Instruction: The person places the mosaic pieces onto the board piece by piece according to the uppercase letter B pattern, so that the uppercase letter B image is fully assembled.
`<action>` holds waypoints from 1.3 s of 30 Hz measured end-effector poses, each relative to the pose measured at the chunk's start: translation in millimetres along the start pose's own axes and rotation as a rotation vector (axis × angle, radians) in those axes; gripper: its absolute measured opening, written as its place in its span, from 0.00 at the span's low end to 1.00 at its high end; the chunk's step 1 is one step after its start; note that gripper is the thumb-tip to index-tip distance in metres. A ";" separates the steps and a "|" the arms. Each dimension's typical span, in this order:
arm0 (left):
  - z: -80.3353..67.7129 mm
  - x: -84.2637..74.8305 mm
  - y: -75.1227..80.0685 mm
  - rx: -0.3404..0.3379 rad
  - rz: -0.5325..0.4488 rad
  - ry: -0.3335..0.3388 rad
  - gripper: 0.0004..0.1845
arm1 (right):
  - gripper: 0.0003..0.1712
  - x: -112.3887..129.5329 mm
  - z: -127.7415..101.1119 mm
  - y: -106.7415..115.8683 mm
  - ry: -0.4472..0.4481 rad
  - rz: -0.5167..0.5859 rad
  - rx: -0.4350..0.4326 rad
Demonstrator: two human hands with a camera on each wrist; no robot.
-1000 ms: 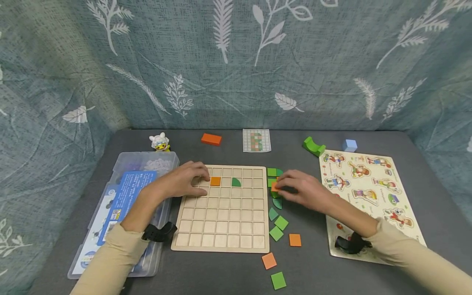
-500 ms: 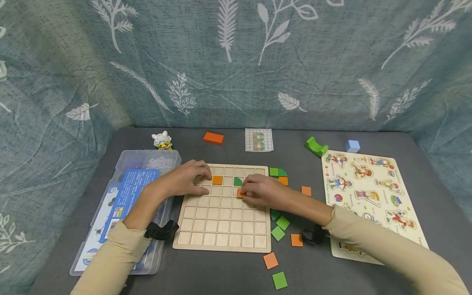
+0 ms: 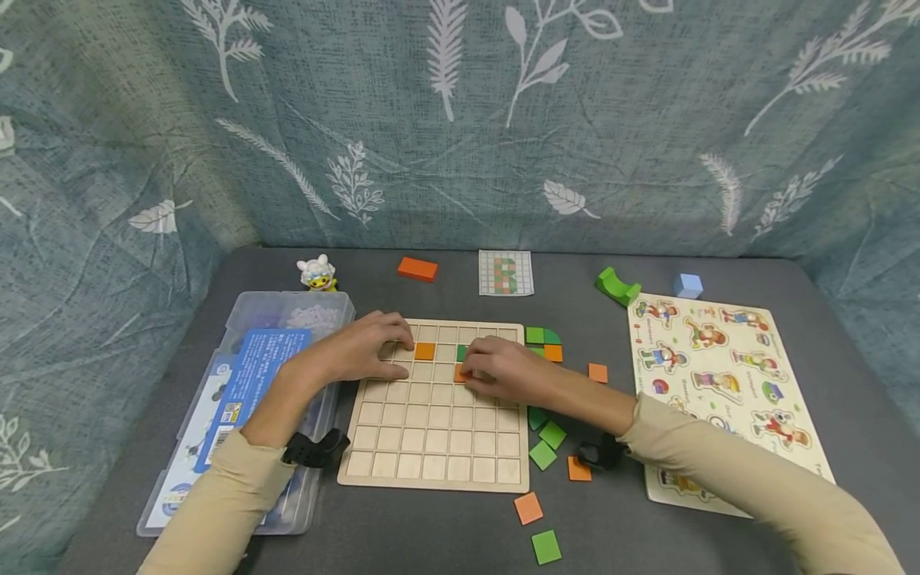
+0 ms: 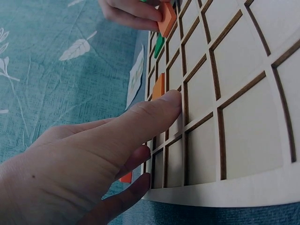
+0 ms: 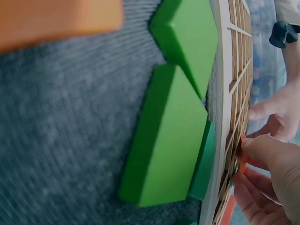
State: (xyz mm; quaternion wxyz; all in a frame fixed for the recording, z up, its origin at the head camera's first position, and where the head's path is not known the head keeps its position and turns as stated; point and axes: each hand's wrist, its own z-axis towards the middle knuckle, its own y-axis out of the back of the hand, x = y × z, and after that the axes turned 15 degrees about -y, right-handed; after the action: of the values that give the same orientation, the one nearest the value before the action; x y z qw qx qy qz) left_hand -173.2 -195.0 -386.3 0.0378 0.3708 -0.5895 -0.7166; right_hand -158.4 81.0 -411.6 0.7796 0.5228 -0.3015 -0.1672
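My right hand (image 3: 512, 370) pinches an orange square tile (image 3: 459, 373) between thumb and fingers, low over the wooden grid board (image 3: 431, 439). The tile (image 4: 167, 20) stands tilted at the board in the left wrist view. Just above it, a dark green quarter-round tile (image 3: 461, 351) lies in a cell, partly hidden by my right hand. Another orange tile (image 3: 425, 351) sits in a cell to the left. My left hand (image 3: 359, 349) rests at the board's upper left edge, thumb and fingers spread apart, holding nothing, fingertips beside that orange tile.
Loose green tiles (image 3: 553, 434) and orange tiles (image 3: 528, 508) lie right of the board. A pattern card (image 3: 506, 273), orange block (image 3: 418, 269) and figurine (image 3: 317, 273) stand behind. A plastic case (image 3: 302, 511) flanks the left; a picture puzzle (image 3: 719, 351) lies right.
My right hand has carried the orange tile leftward from the pile beside the board to a cell below the green quarter-round, then slightly further left. My left hand has stayed put.
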 end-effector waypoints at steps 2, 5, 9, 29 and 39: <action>-0.2 0.1 -0.1 -0.002 0.005 -0.001 0.16 | 0.03 1.1 -0.2 -0.1 -0.013 -0.007 0.017; -0.7 0.2 -0.2 0.001 0.004 0.001 0.16 | 0.05 3.1 -1.6 1.1 -0.027 -0.036 0.029; -1.7 -0.1 -0.5 0.008 -0.010 0.008 0.16 | 0.07 3.0 -9.2 8.7 -0.059 -0.026 0.005; 1.3 2.0 -1.4 -0.008 0.002 -0.019 0.16 | 0.15 -85.5 -88.4 39.6 -0.593 0.338 -0.048; 1.1 2.1 -1.3 0.004 -0.008 -0.003 0.16 | 0.14 -83.4 -64.9 26.5 -0.498 0.299 -0.055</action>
State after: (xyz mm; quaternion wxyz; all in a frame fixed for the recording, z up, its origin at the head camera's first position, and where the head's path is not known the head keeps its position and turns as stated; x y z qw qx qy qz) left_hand -174.8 -194.8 -388.4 0.0332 0.3721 -0.5895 -0.7162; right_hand -181.6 185.9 -429.6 0.7116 0.3940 -0.5526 -0.1817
